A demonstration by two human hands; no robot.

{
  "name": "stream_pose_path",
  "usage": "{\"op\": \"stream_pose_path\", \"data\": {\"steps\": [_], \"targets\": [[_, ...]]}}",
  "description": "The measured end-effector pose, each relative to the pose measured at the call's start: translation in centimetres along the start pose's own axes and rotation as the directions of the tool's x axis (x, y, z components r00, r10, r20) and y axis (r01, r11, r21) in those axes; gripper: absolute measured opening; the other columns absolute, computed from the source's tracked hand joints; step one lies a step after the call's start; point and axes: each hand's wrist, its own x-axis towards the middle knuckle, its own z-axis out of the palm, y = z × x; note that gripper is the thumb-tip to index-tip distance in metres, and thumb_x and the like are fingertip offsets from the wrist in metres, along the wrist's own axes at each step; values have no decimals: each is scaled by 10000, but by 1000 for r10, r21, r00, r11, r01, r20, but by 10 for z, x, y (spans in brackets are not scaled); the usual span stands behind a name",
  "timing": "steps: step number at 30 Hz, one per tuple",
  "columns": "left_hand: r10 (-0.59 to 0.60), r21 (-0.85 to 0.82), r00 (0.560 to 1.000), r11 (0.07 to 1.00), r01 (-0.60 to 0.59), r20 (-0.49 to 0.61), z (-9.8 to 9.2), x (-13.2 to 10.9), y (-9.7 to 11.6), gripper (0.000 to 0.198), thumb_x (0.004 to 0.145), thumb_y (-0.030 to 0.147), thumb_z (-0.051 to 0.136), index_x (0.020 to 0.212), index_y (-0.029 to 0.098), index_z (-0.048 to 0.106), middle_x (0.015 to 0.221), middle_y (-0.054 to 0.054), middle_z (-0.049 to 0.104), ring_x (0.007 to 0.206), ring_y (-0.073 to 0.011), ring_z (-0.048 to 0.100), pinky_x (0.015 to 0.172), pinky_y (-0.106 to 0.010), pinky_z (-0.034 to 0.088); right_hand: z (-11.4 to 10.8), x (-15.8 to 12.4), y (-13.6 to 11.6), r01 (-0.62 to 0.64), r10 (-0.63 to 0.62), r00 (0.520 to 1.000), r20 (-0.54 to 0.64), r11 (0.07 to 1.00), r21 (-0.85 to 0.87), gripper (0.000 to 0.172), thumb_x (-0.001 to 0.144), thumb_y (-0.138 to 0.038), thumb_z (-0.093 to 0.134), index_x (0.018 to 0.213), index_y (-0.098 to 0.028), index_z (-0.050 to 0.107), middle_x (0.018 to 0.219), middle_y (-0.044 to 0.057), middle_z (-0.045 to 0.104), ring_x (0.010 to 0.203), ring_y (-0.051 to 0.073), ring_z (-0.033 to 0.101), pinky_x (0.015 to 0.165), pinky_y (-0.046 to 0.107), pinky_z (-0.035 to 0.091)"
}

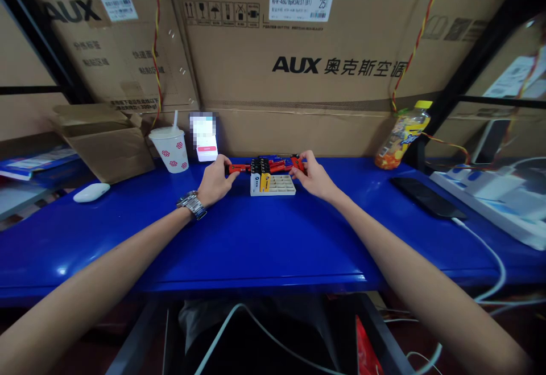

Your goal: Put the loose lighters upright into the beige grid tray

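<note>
A white gridded tray (279, 185) lies on the blue table (256, 238), with a few upright batteries (261, 173) in its left cells. Behind it lie several red and black batteries (279, 164) in a row. My left hand (215, 180), with a metal watch on the wrist, pinches a red battery (238, 168) at the row's left end. My right hand (313, 176) grips a red battery (297, 163) at the right end.
A paper cup with a straw (170, 148), a lit phone (203, 137) and an open cardboard box (104, 139) stand at the back left. A white mouse (91, 192) lies left. An orange bottle (401, 136), a dark phone (426, 197) and white cables (490, 250) are right.
</note>
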Motion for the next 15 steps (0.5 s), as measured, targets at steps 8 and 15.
{"op": "stream_pose_path", "data": {"steps": [8,15], "targets": [[157,-68,983,986,-150,100,1,-3,5,139,803,153,515,924,173,581,935,-72,619,808,-175,581,752,-325,490,9,-5,-19,10,-13,1000,19,991,134,150,903,-357,436,880,-212,465,799,41,582,737,180,540,663,324,453],[388,15,827,903,-430,406,7,-2,-10,509,715,8,423,1157,183,606,1206,-106,601,1120,-252,537,959,-426,443,13,-7,-16,-33,13,991,131,988,148,151,918,-360,401,921,-215,442,795,26,571,698,159,541,654,313,451]]}}
